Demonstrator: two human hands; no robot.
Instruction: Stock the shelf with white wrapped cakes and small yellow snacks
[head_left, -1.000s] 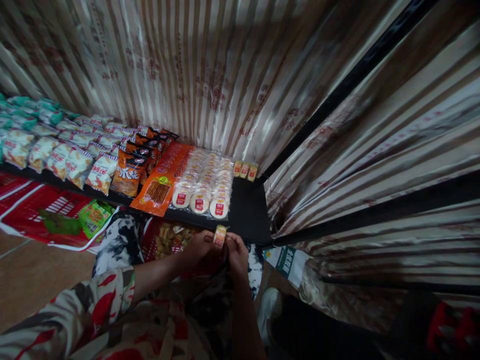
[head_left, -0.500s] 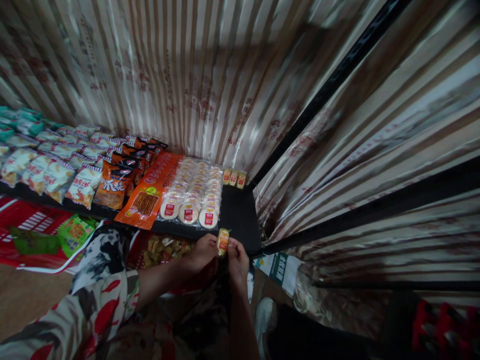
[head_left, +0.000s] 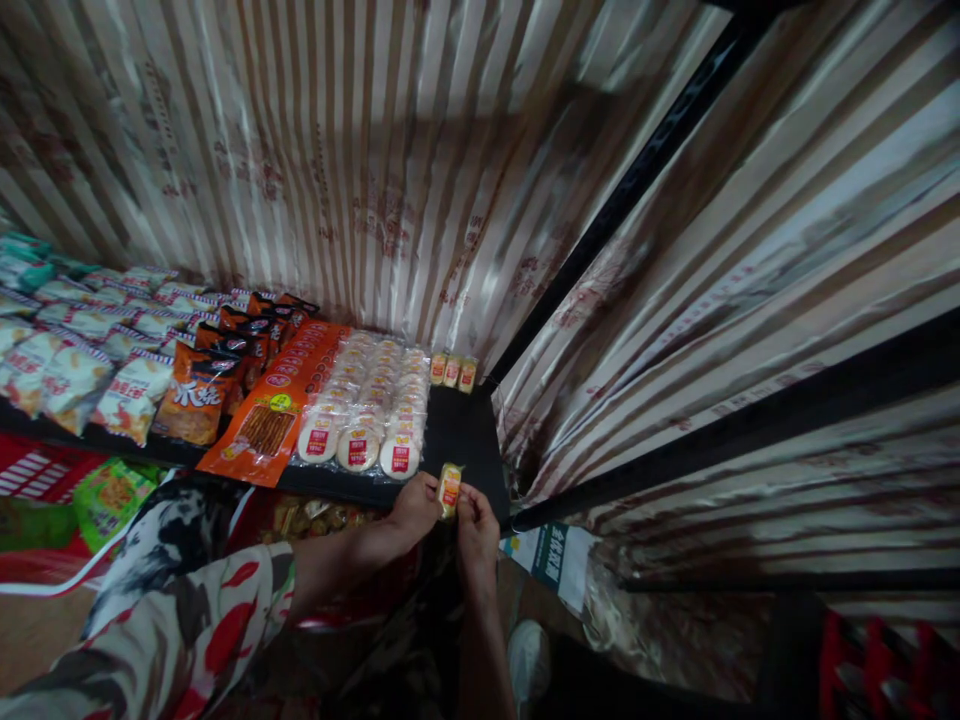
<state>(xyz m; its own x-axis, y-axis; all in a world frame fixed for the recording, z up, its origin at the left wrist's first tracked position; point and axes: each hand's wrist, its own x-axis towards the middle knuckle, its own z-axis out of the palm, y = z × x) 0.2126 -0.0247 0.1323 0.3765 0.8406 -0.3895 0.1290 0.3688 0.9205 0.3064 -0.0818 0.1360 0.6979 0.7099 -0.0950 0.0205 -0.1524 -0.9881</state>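
Left hand point(head_left: 417, 510) and right hand point(head_left: 478, 532) pinch the packet point(head_left: 450, 488) (dimly lit), seemingly nearer the shelf corner point(head_left: 491, 472) now.

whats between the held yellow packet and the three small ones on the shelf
In the head view, only black shelf lies between the held packet and the three packets; round white snacks sit alongside.

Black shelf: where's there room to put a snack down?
Right end of the black shelf, between the round white packs and its right edge, in front of three small yellow packs. Leftward it's crowded with white bags.
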